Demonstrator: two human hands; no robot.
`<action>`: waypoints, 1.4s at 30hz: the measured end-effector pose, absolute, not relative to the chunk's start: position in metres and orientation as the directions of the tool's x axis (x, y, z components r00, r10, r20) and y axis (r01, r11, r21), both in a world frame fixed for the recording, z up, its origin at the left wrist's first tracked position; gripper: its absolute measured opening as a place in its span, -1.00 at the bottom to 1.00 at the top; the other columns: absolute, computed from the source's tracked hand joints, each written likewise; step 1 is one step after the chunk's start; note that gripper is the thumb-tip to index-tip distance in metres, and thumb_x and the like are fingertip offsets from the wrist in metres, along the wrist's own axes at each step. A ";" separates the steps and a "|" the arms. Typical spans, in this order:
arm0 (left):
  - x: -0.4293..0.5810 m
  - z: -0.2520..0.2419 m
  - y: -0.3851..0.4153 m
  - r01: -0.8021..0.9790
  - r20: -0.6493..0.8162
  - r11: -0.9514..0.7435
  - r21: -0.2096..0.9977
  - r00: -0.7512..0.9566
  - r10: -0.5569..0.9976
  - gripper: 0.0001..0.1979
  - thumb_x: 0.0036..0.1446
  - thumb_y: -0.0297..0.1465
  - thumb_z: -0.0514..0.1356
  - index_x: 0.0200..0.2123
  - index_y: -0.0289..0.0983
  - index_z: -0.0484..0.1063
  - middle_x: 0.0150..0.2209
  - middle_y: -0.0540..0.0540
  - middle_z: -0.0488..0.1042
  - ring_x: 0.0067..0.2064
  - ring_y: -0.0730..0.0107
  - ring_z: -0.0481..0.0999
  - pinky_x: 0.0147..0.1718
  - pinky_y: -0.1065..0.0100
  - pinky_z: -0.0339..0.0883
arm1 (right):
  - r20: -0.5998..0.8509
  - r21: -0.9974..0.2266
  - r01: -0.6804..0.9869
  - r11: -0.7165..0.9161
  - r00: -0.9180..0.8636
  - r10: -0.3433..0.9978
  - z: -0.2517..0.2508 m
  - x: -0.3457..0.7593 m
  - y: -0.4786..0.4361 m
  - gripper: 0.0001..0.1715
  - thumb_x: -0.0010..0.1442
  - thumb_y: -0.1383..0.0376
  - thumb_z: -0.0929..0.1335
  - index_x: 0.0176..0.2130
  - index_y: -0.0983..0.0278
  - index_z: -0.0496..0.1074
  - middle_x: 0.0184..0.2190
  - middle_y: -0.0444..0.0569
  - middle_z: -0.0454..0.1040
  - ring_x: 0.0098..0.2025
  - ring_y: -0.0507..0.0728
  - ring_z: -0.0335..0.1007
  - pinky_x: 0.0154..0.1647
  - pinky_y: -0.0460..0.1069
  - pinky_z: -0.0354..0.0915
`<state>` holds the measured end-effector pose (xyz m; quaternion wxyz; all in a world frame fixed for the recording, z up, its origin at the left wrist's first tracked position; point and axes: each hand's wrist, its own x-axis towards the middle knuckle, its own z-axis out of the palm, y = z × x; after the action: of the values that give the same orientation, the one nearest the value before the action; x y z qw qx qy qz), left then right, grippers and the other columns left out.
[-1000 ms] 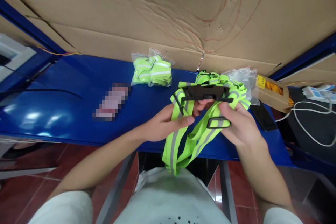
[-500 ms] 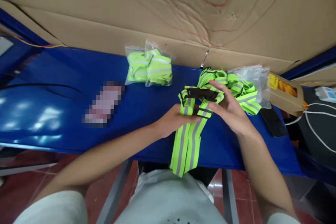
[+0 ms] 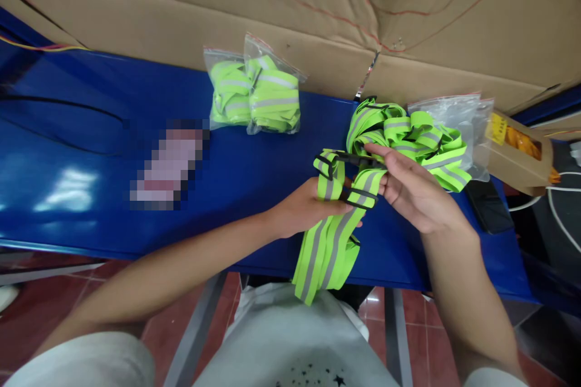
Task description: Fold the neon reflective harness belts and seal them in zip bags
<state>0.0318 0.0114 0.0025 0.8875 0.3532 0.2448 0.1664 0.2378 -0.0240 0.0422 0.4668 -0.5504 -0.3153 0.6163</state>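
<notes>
A folded neon-yellow reflective strap (image 3: 333, 248) with a grey stripe hangs from my hands, its lower end near my shirt. My left hand (image 3: 302, 208) is closed around its upper part, with some fingers hidden behind the webbing. A black plastic buckle (image 3: 356, 160) spans the top, and a black slider (image 3: 362, 198) sits just below it. My right hand (image 3: 413, 190) pinches the right end of the strap beside the buckle; its fingertips are partly hidden. Behind lies a loose pile of similar straps (image 3: 408, 133).
Two clear zip bags of folded straps (image 3: 275, 100) stand against the cardboard wall (image 3: 181, 18). Transparent bags (image 3: 476, 139), an open cardboard box (image 3: 521, 148) and a black phone (image 3: 490, 205) are at right. A pixelated item (image 3: 170, 163) lies left on the blue table (image 3: 245, 175).
My right hand has turned and shifted slightly right at the buckle's end. The buckle has tilted, and a black fitting now shows lower on the strap. The whole view has shifted a little.
</notes>
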 end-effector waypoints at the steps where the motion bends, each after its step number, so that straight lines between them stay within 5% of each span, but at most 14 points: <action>1: 0.031 0.004 0.011 -0.137 -0.304 0.688 0.713 0.824 0.479 -0.66 0.04 -0.39 0.50 -0.10 -0.31 0.60 -0.25 -0.15 0.68 -0.23 0.15 0.71 -0.15 0.16 0.60 | -0.369 -0.912 -0.202 -0.357 0.026 0.929 0.042 0.240 -0.024 -0.29 0.00 0.02 0.63 0.07 0.17 0.50 -0.34 -0.15 0.59 -0.37 0.06 0.55 -0.28 -0.05 0.54; 4: 0.031 0.007 0.010 -0.182 -0.286 0.703 0.688 0.822 0.492 -0.66 0.03 -0.44 0.50 -0.09 -0.30 0.62 -0.23 -0.15 0.69 -0.22 0.14 0.71 -0.10 0.14 0.58 | -0.258 -0.962 -0.101 -0.255 0.022 0.966 0.039 0.242 -0.026 -0.28 -0.08 0.22 0.66 0.05 0.12 0.46 -0.30 -0.18 0.59 -0.41 0.04 0.53 -0.37 -0.06 0.51; 8: 0.032 0.001 0.006 -0.174 -0.300 0.817 0.550 0.872 0.388 -0.67 0.11 -0.42 0.45 -0.03 -0.27 0.62 -0.08 -0.21 0.69 -0.10 0.09 0.71 -0.02 0.10 0.56 | 0.071 -0.988 0.150 0.047 0.157 0.985 0.033 0.233 -0.031 -0.27 0.04 0.20 0.61 0.15 0.07 0.40 -0.05 -0.06 0.60 -0.10 0.19 0.61 -0.28 0.02 0.56; 13: 0.034 -0.007 0.006 -0.177 -0.231 0.865 0.470 0.921 0.314 -0.68 0.14 -0.41 0.41 -0.01 -0.29 0.62 -0.03 -0.26 0.68 -0.05 0.09 0.70 0.01 0.14 0.53 | 0.399 -0.767 0.570 0.295 0.064 0.915 0.033 0.221 -0.040 -0.65 0.25 0.37 0.48 0.02 0.08 0.58 -0.05 -0.05 0.63 -0.01 0.25 0.60 -0.01 0.16 0.54; 18: 0.029 0.002 0.013 -0.203 -0.158 0.820 0.535 0.930 0.333 -0.60 0.16 -0.12 0.42 -0.09 -0.31 0.65 -0.11 -0.26 0.70 -0.02 0.06 0.69 0.10 0.13 0.49 | 0.568 -0.584 0.634 0.507 -0.127 0.813 0.034 0.225 -0.042 -0.55 0.32 0.50 0.36 0.02 0.04 0.61 0.02 -0.08 0.63 0.07 0.24 0.59 0.11 0.19 0.51; 23: 0.024 0.005 0.025 -0.254 -0.135 0.787 0.562 0.911 0.390 -0.44 -0.01 0.07 0.47 -0.13 -0.25 0.64 -0.11 -0.20 0.70 -0.01 0.05 0.67 0.02 0.17 0.53 | 0.547 -0.528 0.634 0.565 -0.255 0.797 0.032 0.233 -0.039 -0.50 0.38 0.44 0.30 0.11 -0.06 0.59 0.11 -0.14 0.60 0.20 0.29 0.52 0.28 0.30 0.42; 27: 0.025 0.006 0.031 -0.270 -0.268 0.774 0.572 0.830 0.488 -0.66 0.03 -0.35 0.51 -0.10 -0.26 0.63 -0.15 -0.14 0.70 -0.14 0.19 0.69 -0.05 0.23 0.53 | 0.385 -0.667 0.486 0.564 -0.423 0.820 0.042 0.238 -0.038 -0.47 0.36 0.39 0.36 0.22 -0.04 0.51 0.27 -0.11 0.47 0.38 0.31 0.33 0.44 0.35 0.24; 30: 0.026 0.009 0.030 -0.265 -0.285 0.743 0.615 0.804 0.522 -0.47 -0.03 -0.47 0.51 0.06 -0.23 0.58 -0.06 -0.15 0.68 -0.07 0.13 0.68 0.01 0.15 0.51 | 0.324 -0.839 0.338 0.427 -0.321 0.890 0.047 0.242 -0.036 -0.50 0.39 0.19 0.40 0.27 -0.05 0.45 0.33 -0.09 0.41 0.42 0.30 0.27 0.51 0.33 0.13; 34: 0.028 0.009 0.024 -0.274 -0.255 0.658 0.701 0.766 0.590 -0.27 -0.11 -0.52 0.54 0.17 -0.15 0.51 0.00 -0.10 0.65 -0.01 0.19 0.64 0.01 0.23 0.47 | 0.164 -0.923 0.332 0.197 -0.124 0.979 0.041 0.239 -0.033 -0.44 0.32 0.09 0.47 0.27 0.01 0.44 0.21 -0.06 0.53 0.30 0.24 0.43 0.41 0.21 0.28; 39: 0.031 0.000 0.017 -0.243 -0.325 0.736 0.632 0.779 0.537 -0.48 -0.11 -0.46 0.53 -0.02 -0.24 0.57 -0.21 -0.05 0.65 -0.26 0.31 0.63 -0.17 0.25 0.49 | 0.065 -0.941 0.323 0.100 -0.117 0.991 0.035 0.234 -0.031 -0.56 0.25 0.15 0.53 0.11 0.10 0.57 0.12 -0.07 0.60 0.17 0.21 0.54 0.28 0.12 0.41; 42: 0.032 -0.003 0.015 -0.204 -0.341 0.759 0.618 0.801 0.493 -0.53 -0.10 -0.46 0.53 -0.06 -0.27 0.58 -0.23 -0.07 0.65 -0.26 0.29 0.63 -0.18 0.24 0.48 | -0.035 -0.960 0.280 0.022 -0.196 0.980 0.037 0.238 -0.031 -0.46 0.25 0.13 0.53 0.19 0.06 0.52 0.21 -0.08 0.54 0.24 0.23 0.49 0.27 0.12 0.43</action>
<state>0.0319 0.0154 -0.0027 0.9039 0.2887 0.2500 0.1927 0.2377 -0.0306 0.0368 0.3699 -0.5150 -0.6115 0.4732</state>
